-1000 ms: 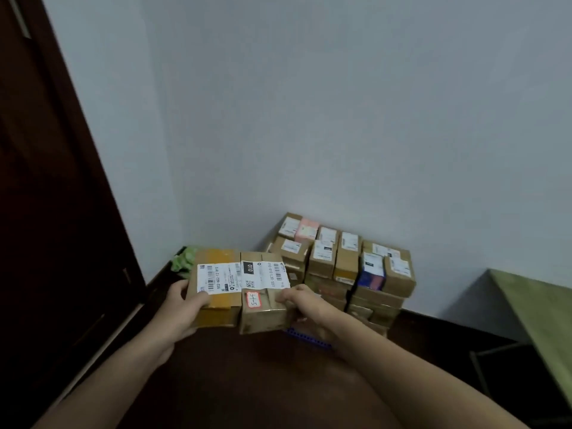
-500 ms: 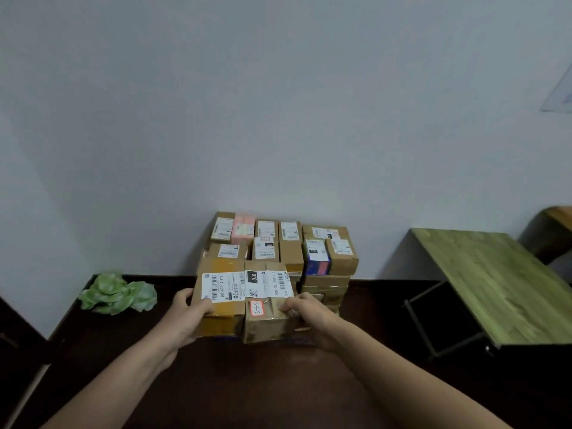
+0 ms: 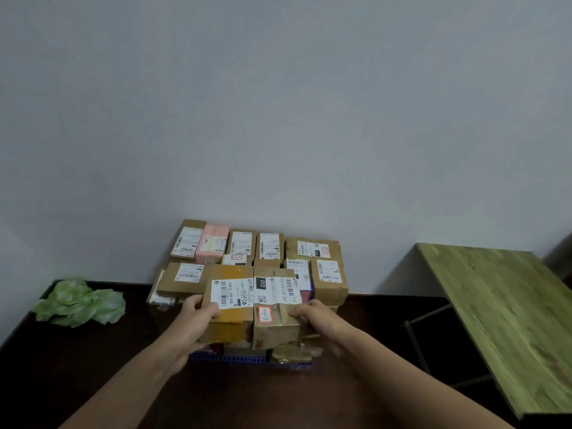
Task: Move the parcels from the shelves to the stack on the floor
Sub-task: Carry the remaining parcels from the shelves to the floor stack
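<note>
I carry two cardboard parcels side by side in front of me. My left hand (image 3: pixel 198 317) grips the yellow-brown parcel (image 3: pixel 230 323) with a white barcode label. My right hand (image 3: pixel 312 317) grips the brown parcel (image 3: pixel 274 328), which bears a "010" label and a small red-edged sticker. Both parcels hang just in front of the stack of parcels (image 3: pixel 266 252), which stands on the floor against the white wall, on a blue pallet (image 3: pixel 247 359). The stack holds several labelled brown boxes and one pink box (image 3: pixel 213 246).
A green wooden table (image 3: pixel 495 314) with dark metal legs stands to the right. A crumpled green thing (image 3: pixel 80 301) lies on the dark floor (image 3: pixel 77 366) at the left, near the wall.
The view has swung right and come closer to the stack; the dark door at the left has left the frame. Both hands keep the same hold on the two parcels.
</note>
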